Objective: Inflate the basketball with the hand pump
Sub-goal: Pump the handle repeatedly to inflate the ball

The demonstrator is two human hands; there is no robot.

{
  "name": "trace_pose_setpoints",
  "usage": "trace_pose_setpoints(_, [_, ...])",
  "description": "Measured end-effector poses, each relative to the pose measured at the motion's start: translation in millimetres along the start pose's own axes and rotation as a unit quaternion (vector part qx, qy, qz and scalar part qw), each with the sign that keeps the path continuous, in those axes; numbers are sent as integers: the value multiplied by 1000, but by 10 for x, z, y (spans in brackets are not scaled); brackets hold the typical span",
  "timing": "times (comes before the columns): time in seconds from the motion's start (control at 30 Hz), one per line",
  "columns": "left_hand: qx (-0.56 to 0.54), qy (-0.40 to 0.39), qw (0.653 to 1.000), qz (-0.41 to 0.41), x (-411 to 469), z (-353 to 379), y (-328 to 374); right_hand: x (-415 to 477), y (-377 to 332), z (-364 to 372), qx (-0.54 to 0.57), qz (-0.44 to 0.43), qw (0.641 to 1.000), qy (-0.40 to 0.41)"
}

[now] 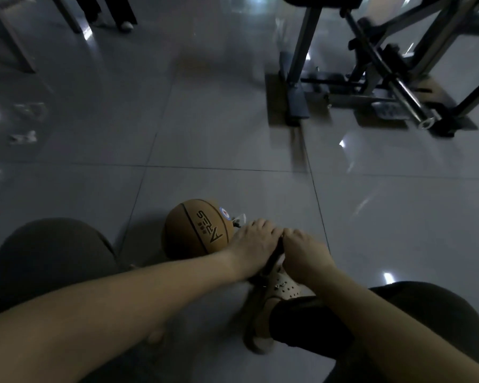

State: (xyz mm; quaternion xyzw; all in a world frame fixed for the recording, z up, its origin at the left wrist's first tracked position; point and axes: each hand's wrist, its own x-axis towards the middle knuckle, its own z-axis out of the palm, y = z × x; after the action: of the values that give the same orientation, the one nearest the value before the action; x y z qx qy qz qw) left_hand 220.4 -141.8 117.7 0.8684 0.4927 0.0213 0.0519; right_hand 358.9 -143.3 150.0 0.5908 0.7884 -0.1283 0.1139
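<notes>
- The bare left forearm (122, 299) comes in from the lower left, stretched forward and down, with the wrist nearly straight.
- The left hand (253, 244) lies knuckles up, its fingers curled down over a slim black pump handle (275, 257).
- The bare right forearm (385, 322) comes in from the lower right.
- The right hand (304, 252) grips the same handle, its knuckles just beside the left hand's.
</notes>
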Motion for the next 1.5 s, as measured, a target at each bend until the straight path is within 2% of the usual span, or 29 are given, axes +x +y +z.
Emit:
trace_pose_setpoints(0.13, [-16,124,992,26,20,-650,-107,-162,-9,-648,-5,-18,995,94])
trace_pose_setpoints(0.23, [-32,152,987,26,11,-699,-110,-179,67,-721,29,-41,992,116])
trace_pose_setpoints(0.3, [-34,152,987,28,-60,-486,-39,-207,76,-470,8,-54,989,141])
trace_pose_setpoints(0.5, [-28,109,993,25,-221,262,6,-194,-1,383,37,-9,993,115])
trace_pose_setpoints(0.8, [7,54,998,-27,-6,901,11,204,36,914,21,43,998,52])
trace_pose_setpoints(0.9, [27,30,998,-39,-7,976,9,252,37,1005,-9,26,997,70])
trace_pose_setpoints(1.07, [11,-55,998,-31,-1,687,-7,234,58,741,7,7,1000,-24])
trace_pose_setpoints(1.17, [-79,-148,986,-19,-28,355,-32,84,99,489,48,-24,987,-154])
trace_pose_setpoints(1.2, [-87,-161,983,-18,-48,210,-39,12,112,416,32,-26,987,-158])
trace_pose_setpoints(1.27, [-62,-110,992,10,-73,-72,-89,-77,138,181,2,-19,995,-95])
trace_pose_setpoints(1.37, [-60,12,998,24,-63,-481,-162,-142,117,-344,-14,-22,999,22])
trace_pose_setpoints(1.5, [-14,141,989,40,-43,-769,-206,-238,-59,-621,-46,-35,980,189])
